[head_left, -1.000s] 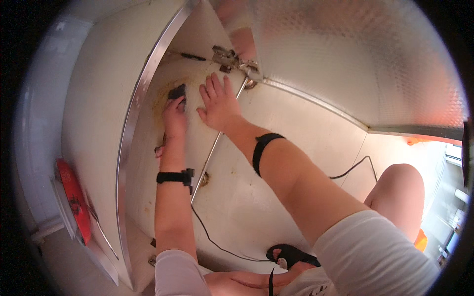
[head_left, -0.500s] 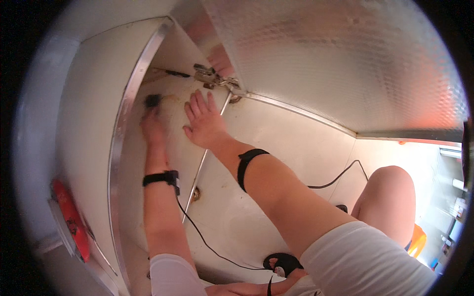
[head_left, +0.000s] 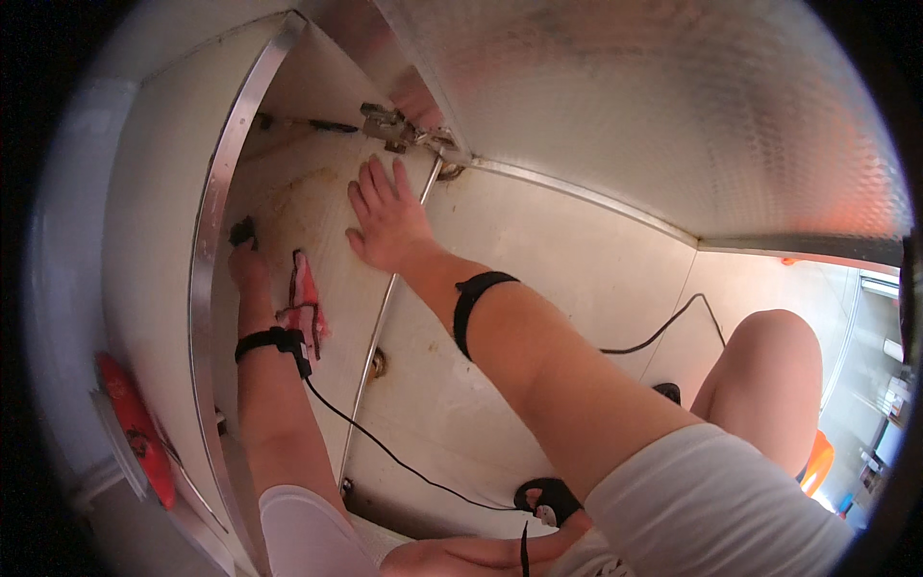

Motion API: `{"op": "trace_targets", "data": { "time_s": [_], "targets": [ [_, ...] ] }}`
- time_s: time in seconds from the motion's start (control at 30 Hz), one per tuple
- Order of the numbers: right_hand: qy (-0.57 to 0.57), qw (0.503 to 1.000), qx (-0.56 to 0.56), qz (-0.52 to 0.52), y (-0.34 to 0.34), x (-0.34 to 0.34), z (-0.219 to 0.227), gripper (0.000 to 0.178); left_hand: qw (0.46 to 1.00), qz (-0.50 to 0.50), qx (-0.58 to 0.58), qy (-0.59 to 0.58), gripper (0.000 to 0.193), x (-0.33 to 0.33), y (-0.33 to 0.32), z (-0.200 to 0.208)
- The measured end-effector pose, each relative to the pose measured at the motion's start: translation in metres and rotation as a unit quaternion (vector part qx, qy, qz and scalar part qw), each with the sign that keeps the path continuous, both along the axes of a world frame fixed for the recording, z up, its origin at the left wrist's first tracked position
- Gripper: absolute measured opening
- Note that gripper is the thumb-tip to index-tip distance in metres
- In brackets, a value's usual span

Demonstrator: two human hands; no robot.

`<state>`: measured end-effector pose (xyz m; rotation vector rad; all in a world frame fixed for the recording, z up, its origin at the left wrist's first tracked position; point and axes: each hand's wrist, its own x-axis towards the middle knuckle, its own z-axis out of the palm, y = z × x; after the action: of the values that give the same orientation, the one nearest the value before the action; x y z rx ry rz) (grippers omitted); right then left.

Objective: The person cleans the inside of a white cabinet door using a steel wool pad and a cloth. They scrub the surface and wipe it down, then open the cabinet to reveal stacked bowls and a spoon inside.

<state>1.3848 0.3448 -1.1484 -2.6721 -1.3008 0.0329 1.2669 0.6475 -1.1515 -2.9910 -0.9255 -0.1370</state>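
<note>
Inside the cabinet, my left hand (head_left: 250,267) reaches in along the left side, its fingers closed on a small dark, ragged-edged thing (head_left: 242,231) whose kind I cannot make out. That thing is against the brown-stained pale panel (head_left: 312,197). My right hand (head_left: 392,221) rests with spread fingers on the same panel, beside a thin metal strip (head_left: 380,317). Just right of my left wrist lies a crumpled red-and-pink cloth (head_left: 306,303) with dark edges.
A metal hinge (head_left: 389,125) sticks out beyond my right fingertips, joined to the open silvery door (head_left: 654,106). At left stands a metal-edged side wall (head_left: 207,221); a red-handled tool (head_left: 139,433) lies outside it. A black cable (head_left: 404,464) runs from my left wristband.
My left hand has moved left and nearer to me with the dark thing. The red-and-pink cloth now shows beside my wrist. My right hand stays on the panel; the view has shifted slightly.
</note>
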Motion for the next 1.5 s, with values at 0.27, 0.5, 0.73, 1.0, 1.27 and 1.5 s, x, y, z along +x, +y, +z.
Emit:
{"op": "trace_targets", "data": {
  "time_s": [0.27,0.5,0.73,1.0,1.27,1.5],
  "targets": [
    [-0.007,0.999,0.032,-0.012,0.019,-0.017,0.0,0.071,0.955,-0.214,-0.036,-0.202,0.033,0.011,-0.08,-0.039],
    [-0.075,0.996,0.032,-0.024,0.039,-0.052,-0.018,0.071,0.989,0.146,-0.011,0.014,0.032,-0.14,-0.004,-0.004],
    [-0.1,0.994,0.049,-0.021,0.044,-0.084,-0.045,0.07,0.988,-0.079,-0.085,-0.102,0.042,-0.141,-0.077,-0.042],
    [-0.05,0.997,0.066,-0.002,0.046,-0.103,-0.046,0.075,0.946,0.247,0.135,0.158,0.044,-0.394,0.011,-0.069],
    [-0.054,0.995,0.08,-0.002,0.046,-0.116,-0.051,0.074,0.986,0.147,0.075,-0.026,0.036,-0.404,-0.143,-0.076],
    [-0.065,0.996,0.066,-0.005,0.054,-0.13,-0.04,0.074,0.912,0.363,0.039,0.187,0.025,-0.479,-0.081,-0.003]
  ]
}}
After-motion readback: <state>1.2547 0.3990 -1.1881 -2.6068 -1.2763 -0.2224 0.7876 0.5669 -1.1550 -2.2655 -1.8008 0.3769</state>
